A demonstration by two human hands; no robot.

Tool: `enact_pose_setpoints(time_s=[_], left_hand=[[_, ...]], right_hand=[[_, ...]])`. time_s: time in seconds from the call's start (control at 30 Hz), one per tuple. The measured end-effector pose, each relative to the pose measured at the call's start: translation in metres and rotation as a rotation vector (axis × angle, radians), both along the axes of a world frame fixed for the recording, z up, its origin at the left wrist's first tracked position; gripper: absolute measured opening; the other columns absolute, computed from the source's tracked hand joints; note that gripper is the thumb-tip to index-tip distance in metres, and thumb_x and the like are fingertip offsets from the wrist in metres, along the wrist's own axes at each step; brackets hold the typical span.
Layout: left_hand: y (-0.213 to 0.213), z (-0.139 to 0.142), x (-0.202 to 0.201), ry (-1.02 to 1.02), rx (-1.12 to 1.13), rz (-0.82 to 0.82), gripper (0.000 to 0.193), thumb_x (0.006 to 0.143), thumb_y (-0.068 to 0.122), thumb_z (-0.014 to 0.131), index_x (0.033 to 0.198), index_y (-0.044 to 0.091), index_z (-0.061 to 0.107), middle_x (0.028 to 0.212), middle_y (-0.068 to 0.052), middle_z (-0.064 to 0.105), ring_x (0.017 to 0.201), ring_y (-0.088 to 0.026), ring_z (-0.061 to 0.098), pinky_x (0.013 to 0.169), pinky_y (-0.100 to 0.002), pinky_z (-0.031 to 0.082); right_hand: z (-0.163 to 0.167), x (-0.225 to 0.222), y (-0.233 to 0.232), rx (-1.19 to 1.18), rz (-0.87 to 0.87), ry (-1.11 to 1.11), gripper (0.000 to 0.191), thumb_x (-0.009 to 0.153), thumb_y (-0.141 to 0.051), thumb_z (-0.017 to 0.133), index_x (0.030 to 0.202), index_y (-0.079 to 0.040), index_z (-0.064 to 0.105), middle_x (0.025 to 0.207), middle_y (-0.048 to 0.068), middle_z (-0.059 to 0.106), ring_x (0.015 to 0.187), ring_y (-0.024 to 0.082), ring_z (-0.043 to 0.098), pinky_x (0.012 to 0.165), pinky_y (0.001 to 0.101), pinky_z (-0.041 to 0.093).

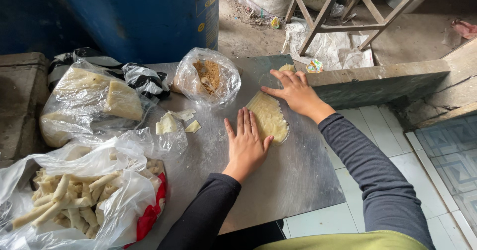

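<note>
Pale yellow dough sheet (269, 116), flat, oblong, under left hand (246, 148) and right hand (296, 91).

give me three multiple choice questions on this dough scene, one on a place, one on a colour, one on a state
1. Where does the bag of rolled sticks sit?
A. left of the metal sheet
B. on the tiled floor at the right
C. under the wooden stool

2. What colour is the drum behind the sheet?
A. red
B. blue
C. white

3. How do the hands meet the dough piece?
A. both lifted clear of it
B. one pinches it up in the air
C. both lie flat, fingers at its edges

Answers:
1 A, the bag lies at the sheet's left edge.
2 B, its wall is plainly blue.
3 C, the left hand and right hand are spread flat on the sheet, touching the dough.
</note>
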State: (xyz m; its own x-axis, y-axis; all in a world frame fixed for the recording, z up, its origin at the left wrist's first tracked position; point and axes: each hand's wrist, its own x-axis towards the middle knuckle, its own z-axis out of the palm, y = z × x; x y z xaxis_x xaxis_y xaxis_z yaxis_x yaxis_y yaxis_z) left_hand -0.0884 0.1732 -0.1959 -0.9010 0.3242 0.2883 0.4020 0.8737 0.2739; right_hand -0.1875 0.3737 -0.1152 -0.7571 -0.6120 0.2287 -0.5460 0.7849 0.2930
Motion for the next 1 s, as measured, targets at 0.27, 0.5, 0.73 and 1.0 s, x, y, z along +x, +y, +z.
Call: enact_pose_setpoints(time_s=[0.27,0.5,0.73,1.0], left_hand=[[0.000,0.001,0.000,-0.001,0.003,0.002,0.089,0.099,0.059,0.037,0.153,-0.011,0.026,0.163,-0.029,0.022,0.154,-0.039,0.013,0.118,-0.068,-0.001],[0.000,-0.001,0.000,0.010,0.024,0.004,0.090,0.099,0.060,0.037,0.153,-0.011,0.026,0.163,-0.029,0.021,0.154,-0.038,0.013,0.118,-0.068,-0.001],[0.001,-0.004,0.000,0.026,0.017,0.003,0.090,0.100,0.059,0.036,0.153,-0.012,0.025,0.163,-0.029,0.021,0.154,-0.038,0.013,0.118,-0.068,-0.001],[0.000,-0.002,0.000,0.020,0.001,0.001,0.089,0.100,0.060,0.034,0.153,-0.011,0.026,0.163,-0.029,0.021,0.155,-0.039,0.013,0.118,-0.068,-0.002]], right_hand=[[-0.004,0.008,-0.009,-0.084,0.002,0.003,0.061,0.088,-0.005,0.053,0.135,-0.042,0.066,0.161,0.006,0.036,0.142,0.028,0.038,0.114,0.0510,0.024],[-0.003,0.009,0.005,0.101,-0.075,0.157,0.061,0.085,-0.008,0.059,0.140,-0.033,0.066,0.163,0.008,0.035,0.144,0.028,0.038,0.115,0.0523,0.023],[0.015,0.016,0.041,-0.343,-0.382,0.038,0.068,0.078,0.010,0.059,0.132,-0.029,0.072,0.155,0.011,0.043,0.142,0.033,0.038,0.112,0.0481,0.027],[0.007,0.011,0.032,-0.426,-0.415,-0.075,0.079,0.069,0.016,0.057,0.130,-0.031,0.074,0.155,0.014,0.039,0.140,0.036,0.035,0.108,0.0505,0.024]])
